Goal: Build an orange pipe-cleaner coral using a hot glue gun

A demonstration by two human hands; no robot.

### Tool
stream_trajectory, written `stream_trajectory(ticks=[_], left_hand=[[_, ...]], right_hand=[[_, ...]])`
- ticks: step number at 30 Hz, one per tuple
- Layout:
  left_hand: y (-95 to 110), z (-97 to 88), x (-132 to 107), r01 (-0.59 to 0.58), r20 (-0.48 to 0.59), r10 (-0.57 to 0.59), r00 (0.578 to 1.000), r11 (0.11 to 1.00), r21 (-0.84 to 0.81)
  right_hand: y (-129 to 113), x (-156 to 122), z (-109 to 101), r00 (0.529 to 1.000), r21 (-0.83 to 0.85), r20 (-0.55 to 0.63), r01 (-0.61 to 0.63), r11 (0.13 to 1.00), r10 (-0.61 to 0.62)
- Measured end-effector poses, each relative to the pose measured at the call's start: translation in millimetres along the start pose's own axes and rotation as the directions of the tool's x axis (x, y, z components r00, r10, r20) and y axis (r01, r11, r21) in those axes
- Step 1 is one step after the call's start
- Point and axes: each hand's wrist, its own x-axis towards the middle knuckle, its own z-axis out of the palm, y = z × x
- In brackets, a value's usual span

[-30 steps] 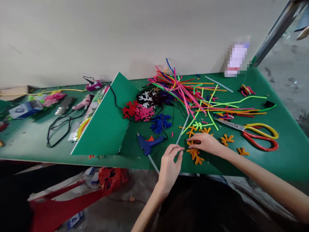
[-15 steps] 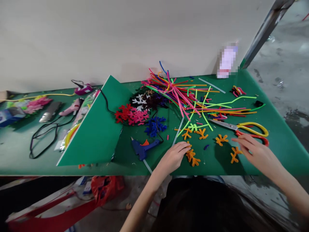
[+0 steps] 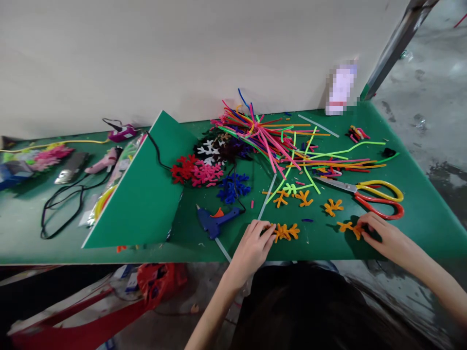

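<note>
My left hand (image 3: 254, 245) is closed with its fingertips on the left end of an orange pipe-cleaner branch (image 3: 287, 232) near the table's front edge. At the right, my right hand (image 3: 386, 236) pinches another orange pipe-cleaner sprig (image 3: 348, 228) between thumb and fingers, just over the green table. A third orange sprig (image 3: 332, 207) lies behind it. Two more, a forked orange piece (image 3: 304, 198) and an orange twig (image 3: 280, 198), rest farther back beside a lime-green sprig (image 3: 290, 189). Scissors with yellow and red handles (image 3: 379, 194) lie behind my right hand.
A blue glue gun (image 3: 215, 222) lies left of my left hand, its cord running back. Red (image 3: 182, 168), pink (image 3: 207, 173) and blue clusters (image 3: 233, 187) sit behind it. Loose pipe cleaners (image 3: 257, 129) spread across the back. A green board (image 3: 142, 194) stands tilted at left.
My right hand has come down and closed on the right-hand orange sprig, which has shifted left. My left hand has moved down and left, and its orange branch has turned from slanting to nearly level.
</note>
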Motion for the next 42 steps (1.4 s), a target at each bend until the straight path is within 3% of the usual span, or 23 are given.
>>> stream_trajectory(ticks=[2, 6, 8, 10, 14, 16, 18, 20, 23, 27, 30, 34, 37, 42], left_hand=[[1, 4.7, -6, 0.023, -0.033, -0.022, 0.999, 0.999, 0.027], [2, 16.2, -13, 0.067, -0.11, -0.061, 0.992, 0.996, 0.056], [3, 21.3, -15, 0.086, -0.146, -0.075, 0.986, 0.994, 0.066], [6, 25.2, -17, 0.102, -0.186, -0.086, 0.979, 0.992, 0.079], [13, 27.1, -19, 0.12, -0.249, -0.091, 0.964, 0.987, 0.106], [15, 24.9, -20, 0.117, -0.259, -0.084, 0.962, 0.986, 0.115], [17, 21.9, -21, 0.102, -0.25, -0.068, 0.966, 0.987, 0.127], [18, 19.8, -21, 0.083, -0.233, -0.047, 0.971, 0.986, 0.143], [20, 20.9, -23, 0.074, -0.232, -0.033, 0.972, 0.983, 0.168], [26, 29.5, -25, 0.098, -0.304, -0.039, 0.952, 0.978, 0.184], [31, 36.5, -24, 0.122, -0.372, -0.051, 0.927, 0.978, 0.171], [36, 41.3, -23, 0.143, -0.425, -0.065, 0.903, 0.978, 0.155], [38, 42.6, -24, 0.149, -0.431, -0.076, 0.899, 0.979, 0.138], [37, 44.3, -27, 0.157, -0.425, -0.098, 0.9, 0.982, 0.106]], right_hand=[[-6, 0, -1, 0.99, 0.173, -0.008, -0.134, 0.976, 0.138], [-19, 2, 4, 0.935, 0.428, 0.055, -0.34, 0.838, 0.351], [-21, 3, 9, 0.914, 0.433, 0.065, -0.386, 0.815, 0.399], [-19, 2, 13, 0.918, 0.349, 0.019, -0.378, 0.857, 0.397], [-19, -4, 13, 0.952, 0.045, -0.094, -0.289, 0.956, 0.292], [-22, -8, 10, 0.984, -0.121, -0.121, -0.145, 0.982, 0.13], [-23, -12, 8, 0.991, -0.325, -0.092, 0.06, 0.944, -0.095], [-22, -15, 9, 0.965, -0.452, -0.021, 0.223, 0.863, -0.261], [-20, -19, 11, 0.945, -0.432, -0.007, 0.293, 0.853, -0.328], [-45, -17, 21, 0.927, -0.378, -0.191, 0.235, 0.896, -0.324], [-83, -9, 42, 0.852, -0.338, -0.317, 0.31, 0.889, -0.418], [-120, 3, 80, 0.759, -0.424, -0.345, 0.398, 0.814, -0.551], [-126, 8, 97, 0.737, -0.431, -0.346, 0.425, 0.796, -0.581], [-123, 11, 108, 0.73, -0.42, -0.34, 0.446, 0.79, -0.593]])
